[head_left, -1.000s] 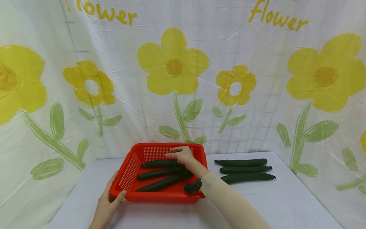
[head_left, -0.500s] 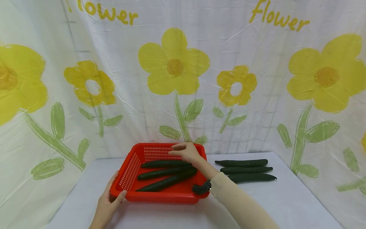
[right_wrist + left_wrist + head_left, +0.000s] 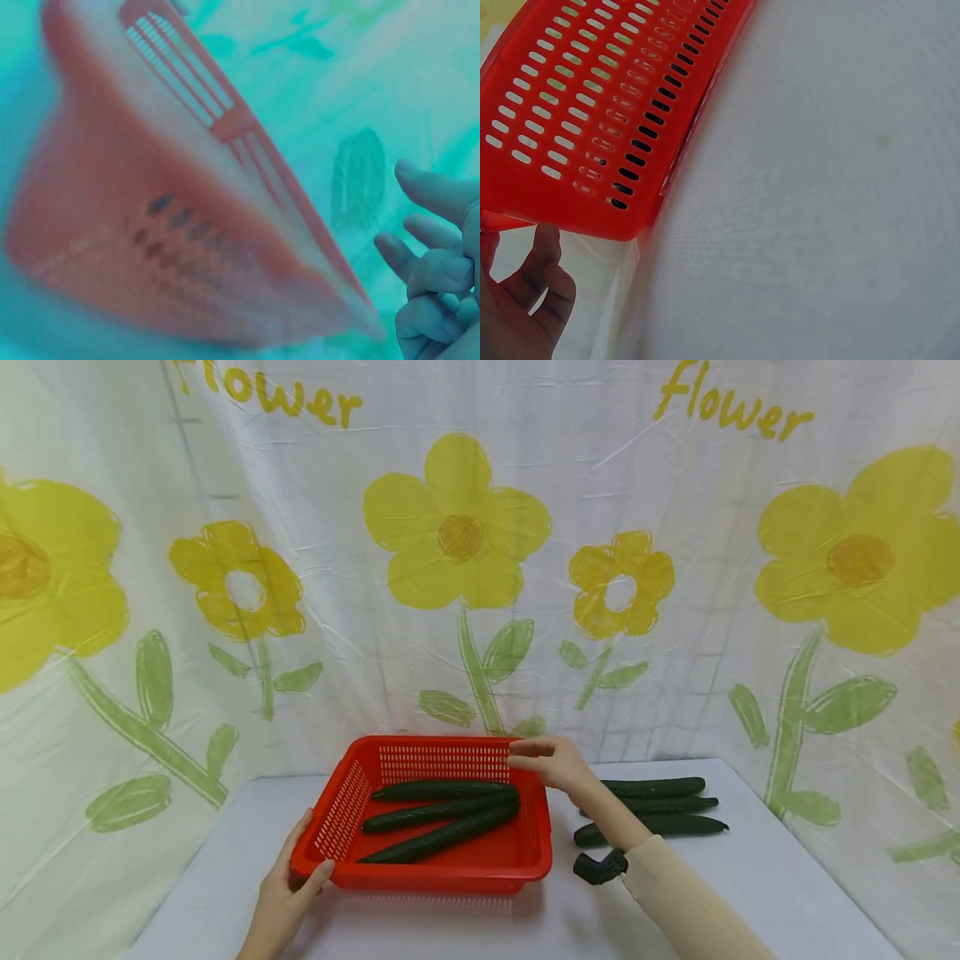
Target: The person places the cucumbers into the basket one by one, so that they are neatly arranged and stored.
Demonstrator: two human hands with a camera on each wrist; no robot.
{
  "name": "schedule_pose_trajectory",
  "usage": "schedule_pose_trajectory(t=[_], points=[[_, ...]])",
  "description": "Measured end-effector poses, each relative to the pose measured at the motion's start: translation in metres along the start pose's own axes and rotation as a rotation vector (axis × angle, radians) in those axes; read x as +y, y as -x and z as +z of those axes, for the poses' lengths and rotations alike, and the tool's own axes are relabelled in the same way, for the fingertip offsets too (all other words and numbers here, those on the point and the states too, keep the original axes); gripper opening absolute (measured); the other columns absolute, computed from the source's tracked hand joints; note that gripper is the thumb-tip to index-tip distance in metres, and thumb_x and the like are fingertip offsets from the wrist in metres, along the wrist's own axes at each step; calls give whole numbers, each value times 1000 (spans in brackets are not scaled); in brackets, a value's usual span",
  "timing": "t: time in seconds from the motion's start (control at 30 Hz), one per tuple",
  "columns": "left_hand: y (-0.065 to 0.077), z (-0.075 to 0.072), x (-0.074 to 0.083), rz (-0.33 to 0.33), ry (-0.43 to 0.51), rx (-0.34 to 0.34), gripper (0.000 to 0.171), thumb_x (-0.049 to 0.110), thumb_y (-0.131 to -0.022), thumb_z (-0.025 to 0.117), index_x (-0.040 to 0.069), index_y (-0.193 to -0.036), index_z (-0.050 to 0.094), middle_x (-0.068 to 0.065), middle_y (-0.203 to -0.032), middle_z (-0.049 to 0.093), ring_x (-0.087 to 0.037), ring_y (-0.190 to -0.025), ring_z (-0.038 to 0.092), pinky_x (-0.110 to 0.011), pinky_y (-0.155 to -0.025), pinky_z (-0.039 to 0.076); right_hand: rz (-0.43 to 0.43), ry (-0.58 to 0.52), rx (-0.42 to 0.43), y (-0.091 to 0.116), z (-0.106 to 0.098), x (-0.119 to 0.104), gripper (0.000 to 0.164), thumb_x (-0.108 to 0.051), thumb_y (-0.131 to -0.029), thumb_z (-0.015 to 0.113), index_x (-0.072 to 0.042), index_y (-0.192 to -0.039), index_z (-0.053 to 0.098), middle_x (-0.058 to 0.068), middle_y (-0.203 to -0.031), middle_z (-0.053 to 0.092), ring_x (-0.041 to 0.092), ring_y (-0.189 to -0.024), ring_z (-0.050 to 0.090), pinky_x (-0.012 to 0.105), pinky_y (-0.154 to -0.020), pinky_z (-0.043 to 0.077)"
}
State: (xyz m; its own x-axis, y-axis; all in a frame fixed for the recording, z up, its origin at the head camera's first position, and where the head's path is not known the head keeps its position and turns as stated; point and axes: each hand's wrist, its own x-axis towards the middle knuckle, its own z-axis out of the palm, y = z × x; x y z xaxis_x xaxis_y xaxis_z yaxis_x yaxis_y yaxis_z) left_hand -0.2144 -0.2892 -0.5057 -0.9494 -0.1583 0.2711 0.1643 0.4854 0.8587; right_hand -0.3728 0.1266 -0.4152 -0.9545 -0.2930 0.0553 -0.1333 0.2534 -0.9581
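Observation:
A red plastic basket (image 3: 423, 878) with slotted walls stands on the table, holding three long dark green cucumbers (image 3: 442, 810) side by side. In the head view, my left hand (image 3: 281, 893) grips its front left corner, thumb at the front and fingers along the left side. The left wrist view shows those fingertips (image 3: 546, 238) right at the rim. My right hand (image 3: 561, 768) is over the basket's right rim, fingers pointing left and holding nothing. From the right wrist camera, the right hand (image 3: 442, 247) has loosely bent fingers beside the blurred basket wall.
Three more cucumbers (image 3: 667, 825) lie in a row on the white table (image 3: 720, 893) right of the basket, partly hidden by the right forearm. A black wrist camera (image 3: 600, 866) hangs below that forearm. Behind the table hangs a flower-printed curtain (image 3: 660, 693).
My right hand has moved right, from above the cucumbers inside the basket to its right rim, uncovering their right ends. The left hand and the basket stay in place.

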Motion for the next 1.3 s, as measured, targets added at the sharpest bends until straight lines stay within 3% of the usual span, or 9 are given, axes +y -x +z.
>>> schedule_pose_trajectory(t=[0.2,0.27,0.37,0.47,0.53,0.67,0.9,1.1,1.3], points=[[-1,0,0,-14,11,-7,80,24,-105,68,25,-171,23,-25,-164,39,6,-104,55,-25,-73,57,51,-10,59,16,-29,23,46,-32,-96,81,-10,-135,74,1,-99,77,13,-61,35,31,-60,36],[-1,0,0,-13,10,-7,80,24,-105,68,24,-171,23,-25,-165,38,6,-104,55,-25,-73,57,75,-2,82,22,-37,30,49,-36,-94,82,-12,-135,74,6,-116,78,14,-69,42,33,-64,38],[-1,0,0,-8,10,-3,80,24,-105,69,24,-171,23,-24,-165,38,6,-104,55,-25,-73,57,109,-24,115,33,-49,41,51,-39,-91,86,-13,-134,75,9,-122,77,15,-67,41,32,-63,37],[0,0,1,-3,12,3,79,23,-105,69,25,-171,24,-25,-164,39,5,-102,55,-26,-72,57,131,-52,147,43,-60,53,52,-37,-89,87,-12,-133,75,3,-112,78,12,-56,32,28,-56,33],[0,0,2,-1,15,3,79,23,-105,68,26,-171,24,-25,-163,40,3,-101,56,-26,-72,57,147,-74,175,49,-67,62,53,-35,-88,89,-11,-132,75,-4,-96,76,11,-51,25,27,-52,29],[0,0,2,-4,16,-1,79,24,-105,68,26,-171,23,-25,-162,41,3,-100,57,-26,-72,57,161,-85,224,60,-82,77,60,-36,-87,90,-7,-136,72,-9,-83,69,8,-48,25,25,-49,29],[-1,0,-1,1,12,0,80,23,-105,68,27,-171,24,-25,-163,40,5,-102,56,-26,-72,57,163,-100,277,79,-105,96,64,-33,-91,87,-2,-143,66,-12,-104,74,6,-49,24,23,-49,29],[-1,0,-2,-1,13,-9,80,24,-105,68,26,-171,23,-24,-165,38,7,-106,54,-24,-74,57,188,-86,319,93,-121,107,55,-28,-96,82,-4,-143,66,-18,-105,71,6,-52,27,24,-51,32],[-1,-1,-3,-17,23,-17,80,25,-106,68,25,-171,22,-25,-164,39,6,-105,55,-25,-74,58,182,-42,341,106,-135,114,59,-30,-97,81,-4,-147,63,-22,-105,73,5,-54,29,26,-53,34]])
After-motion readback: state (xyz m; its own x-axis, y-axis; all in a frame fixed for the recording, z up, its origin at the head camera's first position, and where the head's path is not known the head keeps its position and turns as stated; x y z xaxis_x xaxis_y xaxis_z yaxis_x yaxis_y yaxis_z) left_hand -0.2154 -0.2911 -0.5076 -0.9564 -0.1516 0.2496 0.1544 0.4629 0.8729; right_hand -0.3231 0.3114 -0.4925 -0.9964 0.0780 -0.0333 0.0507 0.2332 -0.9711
